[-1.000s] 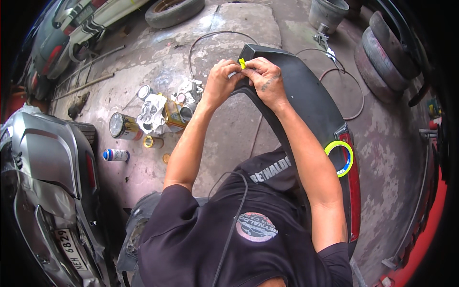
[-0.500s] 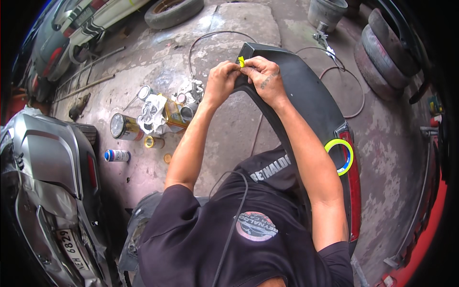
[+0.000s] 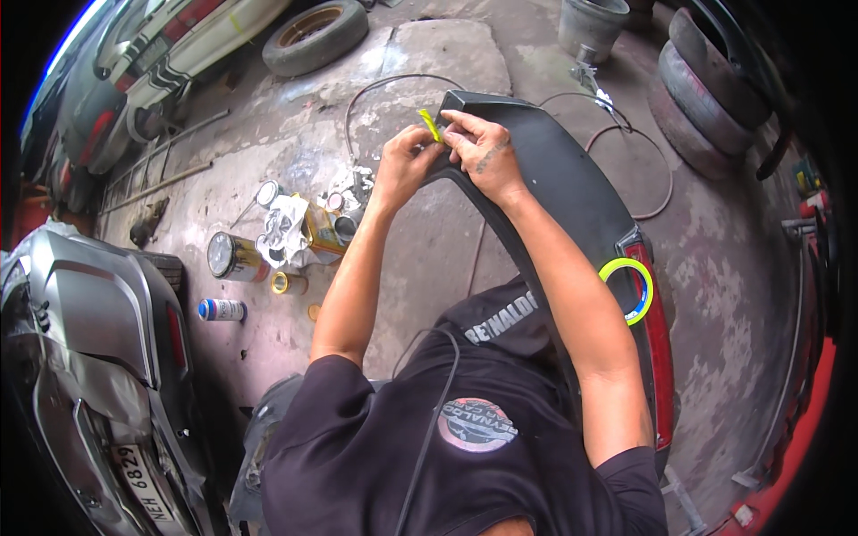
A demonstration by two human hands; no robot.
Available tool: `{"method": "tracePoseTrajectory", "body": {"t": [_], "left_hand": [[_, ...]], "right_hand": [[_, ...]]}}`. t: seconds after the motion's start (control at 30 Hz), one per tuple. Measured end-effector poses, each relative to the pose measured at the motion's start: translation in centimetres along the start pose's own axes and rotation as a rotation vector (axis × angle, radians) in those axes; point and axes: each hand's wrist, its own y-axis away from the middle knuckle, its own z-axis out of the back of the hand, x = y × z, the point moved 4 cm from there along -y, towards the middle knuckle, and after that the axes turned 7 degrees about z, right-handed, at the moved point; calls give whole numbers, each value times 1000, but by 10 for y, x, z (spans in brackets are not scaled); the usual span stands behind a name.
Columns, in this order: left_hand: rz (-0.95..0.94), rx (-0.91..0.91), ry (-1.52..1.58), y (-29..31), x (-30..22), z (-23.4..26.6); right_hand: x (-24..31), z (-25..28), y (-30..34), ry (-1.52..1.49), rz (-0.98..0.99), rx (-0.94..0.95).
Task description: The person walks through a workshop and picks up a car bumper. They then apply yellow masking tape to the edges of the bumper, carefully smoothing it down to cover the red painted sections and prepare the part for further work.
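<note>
A dark car trunk lid (image 3: 556, 154) with a red tail light (image 3: 661, 375) reaches forward from beside my body. At its far left corner, a short strip of yellow-green masking tape (image 3: 430, 123) sticks up between my hands. My left hand (image 3: 404, 168) is closed, its thumb and fingers pinching the strip's lower end by the lid's edge. Just to the right, my right hand (image 3: 485, 154) rests at the corner with its index finger stretched out and its other fingers bent. A roll of yellow-green tape (image 3: 651, 290) lies on the lid beside my right forearm.
Left on the concrete floor stand a paint can (image 3: 234, 257), a spray can (image 3: 222, 310), a yellow tin (image 3: 323, 234) and crumpled paper (image 3: 288, 228). A damaged silver car part (image 3: 89, 304) is at far left. Tires (image 3: 710, 98), a bucket (image 3: 593, 25) and a hose (image 3: 666, 183) lie beyond.
The yellow-green strip now stands taller and leans left. My right index finger has straightened away from it, while both hands have shifted slightly left and down in view.
</note>
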Motion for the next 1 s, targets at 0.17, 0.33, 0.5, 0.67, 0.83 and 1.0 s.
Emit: {"method": "tracePoseTrajectory", "body": {"t": [0.17, 0.33, 0.5, 0.67, 0.83, 1.0], "left_hand": [[-48, -104, 49, -2, 0, -1], [-97, -218, -263, -5, 1, -6], [117, -81, 105, -10, 52, -12], [93, -65, 197, -7, 79, -8], [152, -21, 244, 2, 49, -10], [147, -27, 240, -1, 54, -9]], "right_hand": [[6, 6, 2, -64, 16, -28], [27, 21, 13, 8, 138, -142], [105, 71, 84, 298, 333, -278], [153, 174, 195, 814, 164, -486], [131, 273, 337, 1153, -400, -380], [117, 295, 377, 709, -663, -342]]}}
